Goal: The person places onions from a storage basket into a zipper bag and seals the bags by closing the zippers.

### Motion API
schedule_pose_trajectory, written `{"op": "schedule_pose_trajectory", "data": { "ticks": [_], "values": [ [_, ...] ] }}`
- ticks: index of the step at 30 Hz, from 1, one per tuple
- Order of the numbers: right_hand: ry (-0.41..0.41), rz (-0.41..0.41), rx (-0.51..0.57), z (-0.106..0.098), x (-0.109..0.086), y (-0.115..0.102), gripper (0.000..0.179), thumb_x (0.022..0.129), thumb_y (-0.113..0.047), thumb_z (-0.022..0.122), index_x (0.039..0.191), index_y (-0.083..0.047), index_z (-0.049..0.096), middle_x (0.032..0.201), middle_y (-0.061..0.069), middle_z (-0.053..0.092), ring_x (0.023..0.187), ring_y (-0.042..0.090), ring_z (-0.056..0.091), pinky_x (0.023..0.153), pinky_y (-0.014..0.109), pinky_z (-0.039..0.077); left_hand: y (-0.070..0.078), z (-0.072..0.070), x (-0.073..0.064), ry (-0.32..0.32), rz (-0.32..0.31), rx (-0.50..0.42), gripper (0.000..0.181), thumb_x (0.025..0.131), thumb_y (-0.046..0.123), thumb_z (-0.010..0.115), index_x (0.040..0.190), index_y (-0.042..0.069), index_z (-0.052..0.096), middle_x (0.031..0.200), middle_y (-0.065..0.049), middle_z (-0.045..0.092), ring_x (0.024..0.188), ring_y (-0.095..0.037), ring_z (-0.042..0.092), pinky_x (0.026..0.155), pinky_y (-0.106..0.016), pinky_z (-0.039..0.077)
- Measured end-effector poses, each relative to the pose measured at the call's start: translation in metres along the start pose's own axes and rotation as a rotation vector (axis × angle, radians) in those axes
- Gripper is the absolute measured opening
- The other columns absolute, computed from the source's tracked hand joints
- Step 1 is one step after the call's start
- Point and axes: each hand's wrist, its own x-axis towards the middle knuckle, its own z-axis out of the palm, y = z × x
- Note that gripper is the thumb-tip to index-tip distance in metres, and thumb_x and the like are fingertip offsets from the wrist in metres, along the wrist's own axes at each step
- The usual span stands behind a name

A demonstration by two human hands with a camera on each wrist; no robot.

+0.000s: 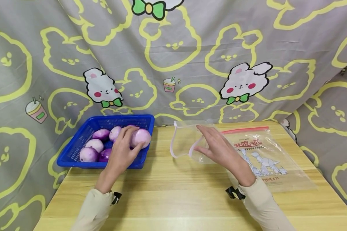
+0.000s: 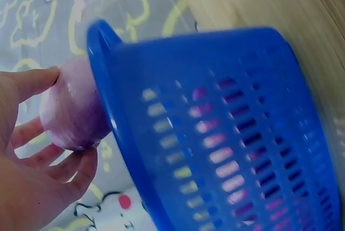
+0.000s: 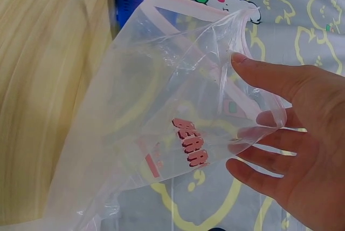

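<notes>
In the head view my left hand (image 1: 122,149) grips a purple onion (image 1: 141,138) at the right rim of a blue basket (image 1: 141,162). The left wrist view has the thumb on one side of this onion (image 2: 75,104) and the fingers curled under the other. Several more onions (image 1: 88,154) lie in the basket. My right hand (image 1: 221,147) holds a clear zip bag (image 1: 182,138) by its mouth, which gapes toward the basket. Thumb and spread fingers stand apart around the bag's edge in the right wrist view, and red lettering (image 3: 190,143) shows on the film.
A larger clear bag (image 1: 292,175) with a red zip strip and dinosaur print lies flat on the right of the wooden table (image 1: 173,202). Behind the table hangs a grey patterned curtain (image 1: 188,106).
</notes>
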Motion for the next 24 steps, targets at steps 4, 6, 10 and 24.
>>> {"op": "schedule_pose_trajectory", "data": {
  "ticks": [4, 6, 10, 24],
  "values": [
    [0.009, -0.006, 0.003, -0.001, 0.000, 0.001, 0.079, 0.085, -0.034, 0.079, 0.147, 0.000, 0.043, 0.145, 0.021, 0.050, 0.132, 0.038, 0.047, 0.108, 0.053, 0.040, 0.012, 0.005, 0.001, -0.011, 0.049, -0.023, 0.051, 0.080, 0.012, 0.084, 0.124, 0.002, 0.061, 0.125, -0.018, 0.056, 0.116, -0.033, 0.054, 0.094, -0.050, 0.049],
    [0.018, -0.012, 0.004, -0.001, 0.000, 0.002, 0.080, 0.085, -0.033, 0.080, 0.147, 0.000, 0.043, 0.144, 0.021, 0.050, 0.132, 0.038, 0.047, 0.108, 0.053, 0.040, 0.018, 0.007, 0.002, -0.019, 0.064, -0.033, 0.052, 0.080, 0.013, 0.084, 0.125, 0.003, 0.060, 0.124, -0.017, 0.055, 0.117, -0.031, 0.054, 0.095, -0.048, 0.049],
    [0.035, -0.022, 0.008, -0.001, -0.001, 0.002, 0.080, 0.084, -0.032, 0.080, 0.147, 0.001, 0.043, 0.144, 0.022, 0.050, 0.132, 0.038, 0.047, 0.108, 0.053, 0.040, 0.030, 0.013, 0.004, -0.035, 0.085, -0.056, 0.052, 0.082, 0.015, 0.083, 0.127, 0.006, 0.060, 0.126, -0.015, 0.055, 0.118, -0.030, 0.055, 0.097, -0.046, 0.048],
    [0.041, -0.030, 0.023, -0.009, -0.002, -0.003, 0.081, 0.085, -0.032, 0.080, 0.148, 0.000, 0.042, 0.145, 0.020, 0.050, 0.132, 0.036, 0.047, 0.107, 0.052, 0.042, 0.063, 0.041, 0.012, -0.085, 0.129, -0.094, 0.055, 0.084, 0.022, 0.082, 0.131, 0.006, 0.058, 0.127, -0.013, 0.058, 0.116, -0.029, 0.058, 0.100, -0.045, 0.047]
  ]
}}
